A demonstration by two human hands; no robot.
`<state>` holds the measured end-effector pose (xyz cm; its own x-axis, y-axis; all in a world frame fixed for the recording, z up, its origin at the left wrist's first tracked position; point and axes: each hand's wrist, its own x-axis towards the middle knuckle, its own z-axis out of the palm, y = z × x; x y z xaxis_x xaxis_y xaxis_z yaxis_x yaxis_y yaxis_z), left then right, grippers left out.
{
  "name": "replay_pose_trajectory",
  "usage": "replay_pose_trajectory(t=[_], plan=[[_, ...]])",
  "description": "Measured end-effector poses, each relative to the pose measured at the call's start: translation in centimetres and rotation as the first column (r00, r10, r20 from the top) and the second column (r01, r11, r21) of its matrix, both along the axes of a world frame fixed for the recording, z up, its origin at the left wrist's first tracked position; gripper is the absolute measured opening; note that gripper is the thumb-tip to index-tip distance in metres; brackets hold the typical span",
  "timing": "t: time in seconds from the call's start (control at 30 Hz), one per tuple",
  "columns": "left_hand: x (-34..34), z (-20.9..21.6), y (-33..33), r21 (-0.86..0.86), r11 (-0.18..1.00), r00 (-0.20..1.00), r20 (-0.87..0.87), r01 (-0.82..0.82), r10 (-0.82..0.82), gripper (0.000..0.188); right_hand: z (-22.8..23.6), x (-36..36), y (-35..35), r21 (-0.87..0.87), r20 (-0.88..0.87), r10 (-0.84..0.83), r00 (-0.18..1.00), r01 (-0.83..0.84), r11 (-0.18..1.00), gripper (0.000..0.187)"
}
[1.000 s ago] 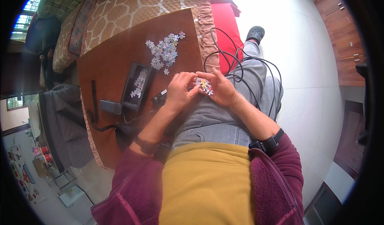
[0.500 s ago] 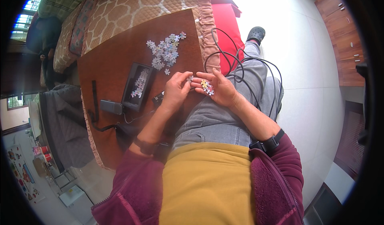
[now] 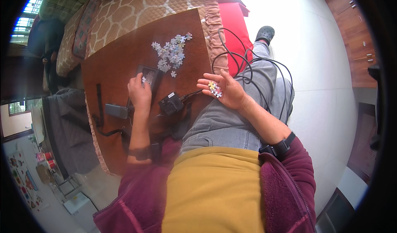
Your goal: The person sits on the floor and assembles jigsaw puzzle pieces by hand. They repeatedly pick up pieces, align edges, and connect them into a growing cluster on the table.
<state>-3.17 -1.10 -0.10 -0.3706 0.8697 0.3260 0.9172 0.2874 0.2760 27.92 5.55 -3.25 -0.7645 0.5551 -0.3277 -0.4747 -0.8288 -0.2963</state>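
Note:
My left hand (image 3: pixel 139 94) is closed in a pinch on a pale jigsaw piece (image 3: pixel 143 79), just above the open black box (image 3: pixel 156 79). The hand hides much of the box and the pieces inside it. Palm up over my lap, my right hand (image 3: pixel 232 93) holds a small cluster of jigsaw pieces (image 3: pixel 214 89), some yellow and pinkish; its fingers are stretched out, not wrapped round them. A loose heap of pale jigsaw pieces (image 3: pixel 171 54) lies on the brown board (image 3: pixel 115 63), beyond the box. One single piece (image 3: pixel 173 73) lies apart, below the heap.
On the board are a grey block-shaped device (image 3: pixel 116 110), a black adapter-like box (image 3: pixel 171 103) with a cable, and a dark strap (image 3: pixel 99 98). Black cable loops (image 3: pixel 244 63) run across my leg at the right. A patterned quilt (image 3: pixel 144 5) lies beyond the board.
My left hand has moved left, from beside my right palm to above the black box, with a piece in its fingers. The adapter-like box is now uncovered. My right hand has hardly moved.

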Motion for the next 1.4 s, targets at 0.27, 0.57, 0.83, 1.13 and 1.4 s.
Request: replay_pose_trajectory(t=[0.27, 0.57, 0.83, 1.13, 1.4], plan=[[9.4, 0.7, 1.0, 0.155, 0.895, 0.818, 0.364, 0.419, -0.446, 0.020, 0.1, 0.0, 0.0, -0.008, 0.012, -0.001, 1.000, 0.001, 1.000, 0.071], [14.8, -0.3, 1.0, 0.083, 0.827, 0.767, 0.329, 0.557, -0.550, 0.031, -0.8, 0.2, 0.1, -0.025, -0.057, 0.027, 0.998, -0.028, 0.999, 0.060], [15.0, -0.3, 1.3, 0.082, 0.819, 0.758, 0.335, 0.568, -0.559, 0.026, -0.5, 0.2, 0.0, -0.032, 0.082, 0.049, 0.995, -0.046, 0.998, 0.059], [15.2, 0.1, 1.2, 0.073, 0.805, 0.749, 0.326, 0.588, -0.577, 0.029, -0.8, 0.3, 0.0, 0.022, 0.056, 0.072, 0.996, -0.073, 0.997, 0.064], [14.7, 0.0, 1.1, 0.074, 0.863, 0.682, 0.581, 0.500, -0.444, 0.027, -1.0, 0.2, 0.1, -0.003, -0.005, 0.043, 0.999, -0.043, 0.999, 0.065]])
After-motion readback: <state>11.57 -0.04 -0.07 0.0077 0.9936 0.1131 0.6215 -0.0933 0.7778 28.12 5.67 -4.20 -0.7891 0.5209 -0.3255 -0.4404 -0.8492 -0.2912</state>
